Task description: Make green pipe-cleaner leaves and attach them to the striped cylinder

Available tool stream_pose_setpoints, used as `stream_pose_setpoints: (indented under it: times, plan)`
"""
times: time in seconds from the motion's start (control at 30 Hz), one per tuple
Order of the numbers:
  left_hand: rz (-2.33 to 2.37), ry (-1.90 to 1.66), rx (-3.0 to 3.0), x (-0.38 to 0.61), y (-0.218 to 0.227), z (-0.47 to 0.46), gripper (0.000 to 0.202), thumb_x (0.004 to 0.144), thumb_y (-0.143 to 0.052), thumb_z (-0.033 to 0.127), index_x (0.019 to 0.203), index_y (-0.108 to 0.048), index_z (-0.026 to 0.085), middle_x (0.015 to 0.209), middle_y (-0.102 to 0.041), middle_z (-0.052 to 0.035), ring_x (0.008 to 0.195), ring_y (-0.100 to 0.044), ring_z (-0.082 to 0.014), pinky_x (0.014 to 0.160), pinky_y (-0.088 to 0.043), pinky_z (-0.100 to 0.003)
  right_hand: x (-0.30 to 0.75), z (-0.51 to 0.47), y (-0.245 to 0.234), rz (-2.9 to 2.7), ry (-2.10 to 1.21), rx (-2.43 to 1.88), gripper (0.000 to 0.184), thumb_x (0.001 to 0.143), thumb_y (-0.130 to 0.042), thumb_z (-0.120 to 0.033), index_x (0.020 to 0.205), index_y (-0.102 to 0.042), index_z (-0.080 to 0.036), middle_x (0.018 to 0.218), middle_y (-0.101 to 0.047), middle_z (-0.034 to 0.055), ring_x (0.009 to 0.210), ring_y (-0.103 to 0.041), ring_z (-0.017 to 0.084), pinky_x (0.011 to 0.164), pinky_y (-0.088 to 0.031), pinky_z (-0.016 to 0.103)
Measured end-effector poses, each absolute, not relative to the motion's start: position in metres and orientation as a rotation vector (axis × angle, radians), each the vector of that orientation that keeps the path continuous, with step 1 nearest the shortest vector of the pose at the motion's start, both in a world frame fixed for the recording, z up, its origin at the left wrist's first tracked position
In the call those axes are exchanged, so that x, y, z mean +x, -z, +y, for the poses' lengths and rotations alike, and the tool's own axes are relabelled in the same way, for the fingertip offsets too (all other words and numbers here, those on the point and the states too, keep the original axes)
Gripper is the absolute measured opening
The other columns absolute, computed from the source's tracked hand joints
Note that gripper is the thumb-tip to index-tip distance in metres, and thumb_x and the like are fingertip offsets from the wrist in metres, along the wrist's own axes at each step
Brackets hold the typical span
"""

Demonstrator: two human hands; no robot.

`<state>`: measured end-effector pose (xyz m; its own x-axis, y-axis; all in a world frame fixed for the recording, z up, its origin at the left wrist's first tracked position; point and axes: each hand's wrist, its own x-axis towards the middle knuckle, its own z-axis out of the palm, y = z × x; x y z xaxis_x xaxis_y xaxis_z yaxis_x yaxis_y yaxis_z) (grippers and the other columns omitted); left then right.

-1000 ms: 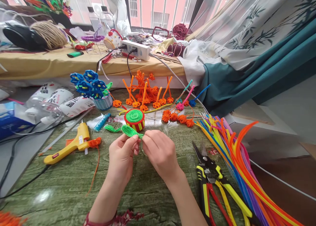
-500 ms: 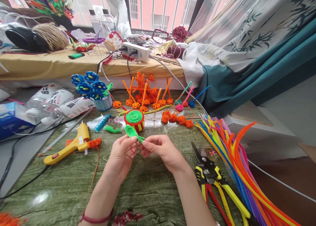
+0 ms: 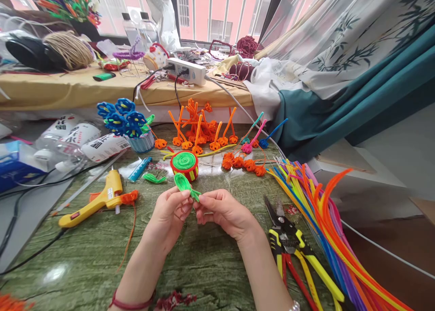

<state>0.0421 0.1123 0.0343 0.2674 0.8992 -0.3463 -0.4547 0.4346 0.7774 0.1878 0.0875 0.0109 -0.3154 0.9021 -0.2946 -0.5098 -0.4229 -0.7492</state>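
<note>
Between my two hands is a green pipe-cleaner leaf (image 3: 182, 182), a wide loop with a twisted lower end. My left hand (image 3: 171, 211) pinches it near the base of the loop. The fingertips of my right hand (image 3: 220, 210) close on the short twisted end at its right. Just beyond stands a small round pot (image 3: 184, 164) of pipe cleaner, with a green spiral top and a red and yellow side. Left of the pot lies another green pipe-cleaner piece (image 3: 154, 178).
A yellow glue gun (image 3: 93, 202) lies at left with its cord. At right are pliers (image 3: 288, 238) and a bundle of coloured pipe cleaners (image 3: 326, 216). Orange flowers (image 3: 197, 129) and a pot of blue flowers (image 3: 141, 141) stand behind. A power strip (image 3: 186, 70) sits on the ledge.
The leaf has shifted slightly right and tilted a little. My right hand has moved slightly down and right, its fingers still at the twisted end.
</note>
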Motion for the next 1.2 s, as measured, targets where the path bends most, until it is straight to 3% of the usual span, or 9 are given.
stream_pose_setpoints:
  times: [0.2, 0.53, 0.83, 1.03, 1.2]
  plan:
    - [0.882, -1.022, 0.622, 0.043, -0.036, 0.111, 0.019, 0.061, -0.082, 0.022, 0.059, -0.064, 0.015, 0.050, -0.056, 0.0071, 0.044, -0.043, -0.0031, 0.046, -0.041, -0.013, 0.186, 0.089, -0.015, -0.678, -1.809, -0.919, 0.035, 0.058, -0.091, -0.045, 0.067, -0.075, -0.015, 0.059, -0.069, -0.0026, 0.053, -0.059, 0.007, 0.056, -0.044, 0.020]
    - [0.909, -1.022, 0.660, 0.044, -0.038, 0.112, 0.020, 0.060, -0.079, 0.021, 0.056, -0.060, 0.016, 0.047, -0.050, 0.0078, 0.044, -0.038, -0.0040, 0.042, -0.032, -0.014, 0.197, 0.090, -0.018, -0.806, -1.614, -1.043, 0.030, 0.071, -0.083, -0.045, 0.080, -0.077, -0.016, 0.068, -0.073, 0.0001, 0.061, -0.059, 0.011, 0.060, -0.042, 0.023]
    - [0.929, -1.004, 0.687, 0.044, -0.035, 0.112, 0.018, 0.060, -0.079, 0.021, 0.055, -0.063, 0.016, 0.047, -0.052, 0.0056, 0.044, -0.040, -0.0057, 0.042, -0.031, -0.017, 0.194, 0.088, -0.022, -0.825, -1.587, -1.026, 0.032, 0.058, -0.090, -0.041, 0.071, -0.074, -0.016, 0.064, -0.066, -0.0031, 0.061, -0.054, 0.010, 0.061, -0.041, 0.023]
    - [0.930, -1.012, 0.707, 0.044, -0.035, 0.114, 0.019, 0.060, -0.079, 0.022, 0.057, -0.062, 0.016, 0.048, -0.051, 0.0074, 0.043, -0.039, -0.0055, 0.041, -0.029, -0.018, 0.192, 0.088, -0.022, -0.814, -1.537, -1.043, 0.031, 0.055, -0.093, -0.032, 0.073, -0.072, -0.018, 0.067, -0.067, -0.0040, 0.063, -0.055, 0.010, 0.061, -0.040, 0.022]
    - [0.939, -1.024, 0.712, 0.045, -0.037, 0.113, 0.019, 0.058, -0.080, 0.023, 0.056, -0.063, 0.016, 0.046, -0.050, 0.0071, 0.043, -0.037, -0.0054, 0.040, -0.028, -0.017, 0.192, 0.088, -0.023, -0.841, -1.529, -1.045, 0.031, 0.054, -0.093, -0.034, 0.072, -0.073, -0.019, 0.066, -0.067, -0.0039, 0.063, -0.055, 0.012, 0.061, -0.040, 0.023]
